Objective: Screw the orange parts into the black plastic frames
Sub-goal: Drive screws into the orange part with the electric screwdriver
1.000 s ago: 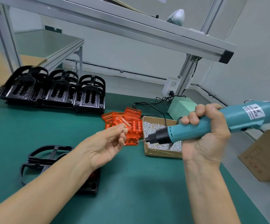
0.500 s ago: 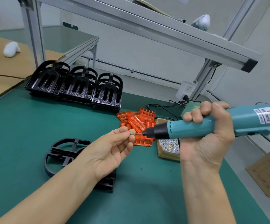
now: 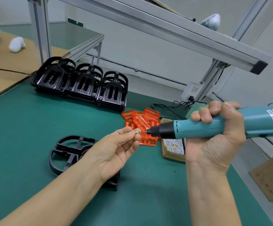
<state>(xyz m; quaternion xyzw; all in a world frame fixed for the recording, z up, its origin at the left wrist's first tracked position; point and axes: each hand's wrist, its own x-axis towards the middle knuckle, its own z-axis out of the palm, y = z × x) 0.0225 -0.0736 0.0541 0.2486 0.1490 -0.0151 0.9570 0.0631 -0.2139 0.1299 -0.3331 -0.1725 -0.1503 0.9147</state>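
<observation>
Left hand is mid-frame, palm up, thumb and forefinger pinching a small silver screw; other fingers loosely curled. Right hand at right of frame is wrapped fully round a teal electric screwdriver, held roughly level, black nose pointing left. Bit tip meets the screw head at the left fingertips.

Pile of orange parts lies on the green mat at centre frame, just behind the two hands, loose and overlapping. Just right of the pile, a shallow cardboard tray of screws, partly hidden by the screwdriver and the right hand. One black plastic frame lies flat on the mat at centre left, below the left wrist, forearm crossing over its near end. Can't tell if an orange part sits in it, forearm covers that bit.

Upper left of the mat: stacked black frames in three piles side by side, touching each other. Aluminium rail crosses the top of the frame diagonally. White power strip on the upright at right centre, black cable running down to a pale green box behind the right fist. Brown carton at lower right edge. Cardboard sheet at far left with a white lump on it.
</observation>
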